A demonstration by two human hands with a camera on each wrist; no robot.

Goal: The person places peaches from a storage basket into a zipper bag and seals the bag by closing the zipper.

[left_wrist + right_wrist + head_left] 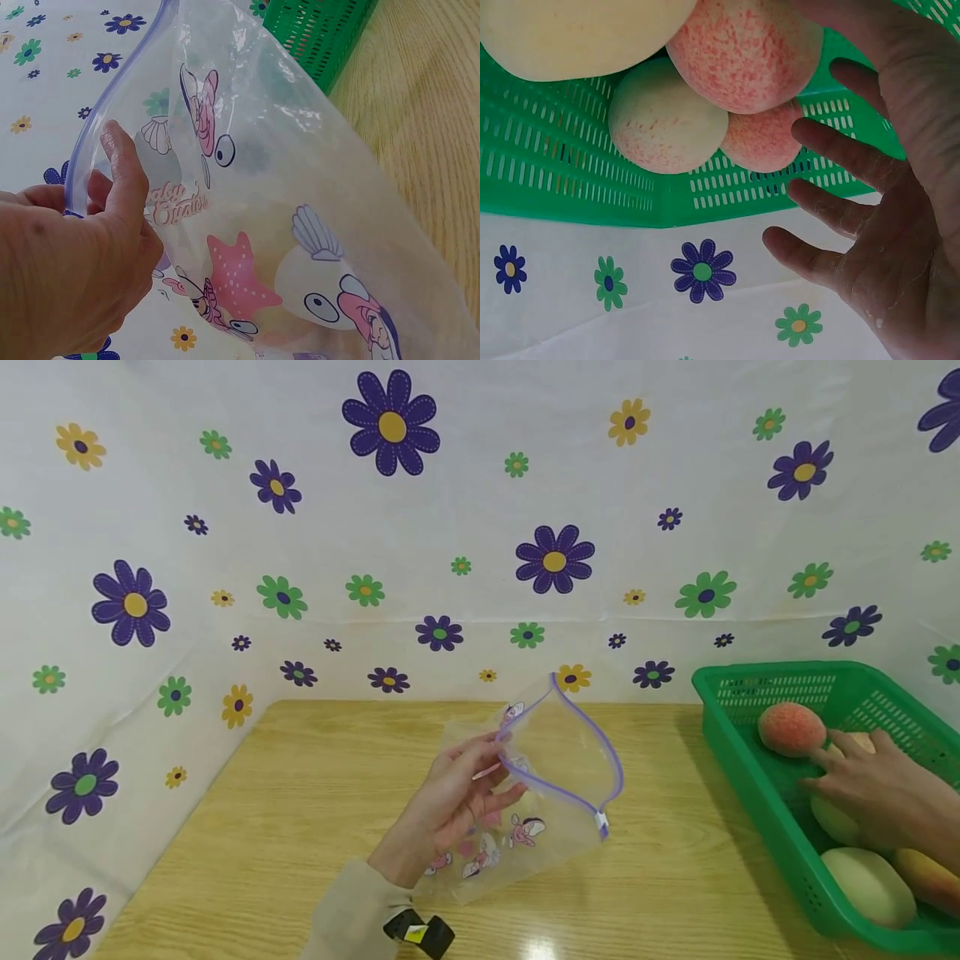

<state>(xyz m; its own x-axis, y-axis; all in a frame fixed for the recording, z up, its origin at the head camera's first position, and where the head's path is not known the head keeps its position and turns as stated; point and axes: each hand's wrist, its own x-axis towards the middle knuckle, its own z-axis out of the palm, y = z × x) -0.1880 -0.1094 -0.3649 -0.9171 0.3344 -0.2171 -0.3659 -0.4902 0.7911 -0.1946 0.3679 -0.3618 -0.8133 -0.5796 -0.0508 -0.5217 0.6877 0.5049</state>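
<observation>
My left hand point(461, 793) pinches the rim of a clear zip bag point(558, 852) printed with pink cartoon figures. The bag's mouth gapes, edged by a purple zip with a white slider point(601, 820). In the left wrist view, thumb and fingers hold the bag point(247, 187) at its zip edge; what lies inside is unclear. Over the green basket point(757, 827), my right hand point(885, 793) spreads its fingers near a pink peach point(791, 729). The right wrist view shows that hand point(900, 232) holding nothing, beside a pink-speckled peach point(746, 56).
Pale round fruits point(867, 887) and a yellow-red fruit like a mango point(930, 878) lie in the basket at the right. The basket stands on a wooden table point(300, 827). A flower-print cloth point(450, 510) hangs behind and at the left.
</observation>
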